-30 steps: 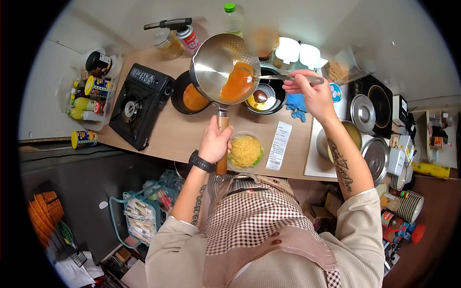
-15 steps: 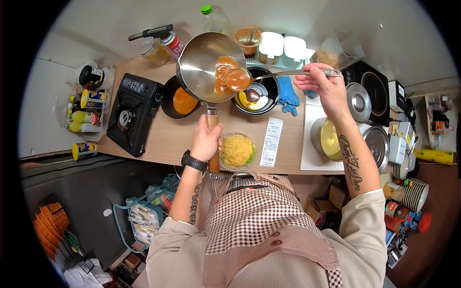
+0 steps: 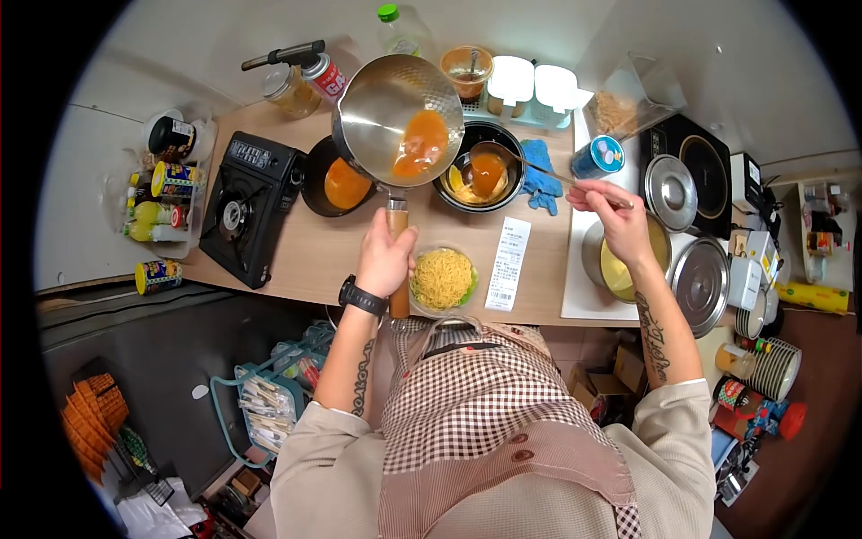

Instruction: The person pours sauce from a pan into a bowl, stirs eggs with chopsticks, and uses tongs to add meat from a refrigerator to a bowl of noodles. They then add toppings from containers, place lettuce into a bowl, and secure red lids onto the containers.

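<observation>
My left hand (image 3: 384, 256) is wrapped round the wooden handle of a steel saucepan (image 3: 377, 99), which I hold tilted above the table with orange-brown soup (image 3: 424, 142) pooled in it. Between thumb and fingers, my right hand (image 3: 615, 216) grips the handle end of a ladle (image 3: 489, 172). The ladle's bowl, full of the same soup, is over a black bowl (image 3: 477, 208) that has a yellow piece inside. Left of it, another black bowl (image 3: 314, 202) contains orange soup. A clear bowl of noodles (image 3: 444, 280) with some green at its edge sits below the saucepan.
A printed receipt (image 3: 508, 265) lies right of the noodles, with blue gloves (image 3: 541, 175) above it. At left stands a portable gas stove (image 3: 251, 211). To the right are a pot of yellow liquid (image 3: 628, 269), steel lids (image 3: 701, 286), a blue-lidded can (image 3: 599, 158) and an induction cooker (image 3: 705, 171).
My right hand has moved down, carrying the ladle from the saucepan's edge to over the right black bowl. The saucepan has shifted slightly, and its soup shows as a wider pool.
</observation>
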### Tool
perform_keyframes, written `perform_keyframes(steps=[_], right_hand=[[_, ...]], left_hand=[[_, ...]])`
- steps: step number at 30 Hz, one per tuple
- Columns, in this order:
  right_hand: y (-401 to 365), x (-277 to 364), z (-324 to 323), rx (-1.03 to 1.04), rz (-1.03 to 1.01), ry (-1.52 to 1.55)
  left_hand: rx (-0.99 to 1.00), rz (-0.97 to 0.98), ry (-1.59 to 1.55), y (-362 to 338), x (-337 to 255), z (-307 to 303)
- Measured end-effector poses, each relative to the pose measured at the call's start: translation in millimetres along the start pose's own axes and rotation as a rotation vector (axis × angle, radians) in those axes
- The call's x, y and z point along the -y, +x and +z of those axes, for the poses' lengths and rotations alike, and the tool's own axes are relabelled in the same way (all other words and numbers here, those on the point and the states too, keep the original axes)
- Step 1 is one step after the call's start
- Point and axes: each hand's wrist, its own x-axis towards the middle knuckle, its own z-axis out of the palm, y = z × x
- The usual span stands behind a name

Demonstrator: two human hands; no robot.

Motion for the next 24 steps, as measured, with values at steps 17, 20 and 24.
perform_keyframes(steps=[17, 20, 24], right_hand=[[43.2, 29.2, 51.5, 0.093, -0.457, -0.483], [46.9, 13.2, 52.9, 0.021, -0.165, -0.042], [53.0, 15.0, 49.9, -0.051, 0.01, 0.181]], left_hand=[[0.043, 0.066, 0.129, 5.8, 8.0, 9.5], [0.058, 0.06, 0.13, 6.2, 5.6, 10.7], [0.053, 0.052, 0.136, 4.6, 3.9, 11.5]])
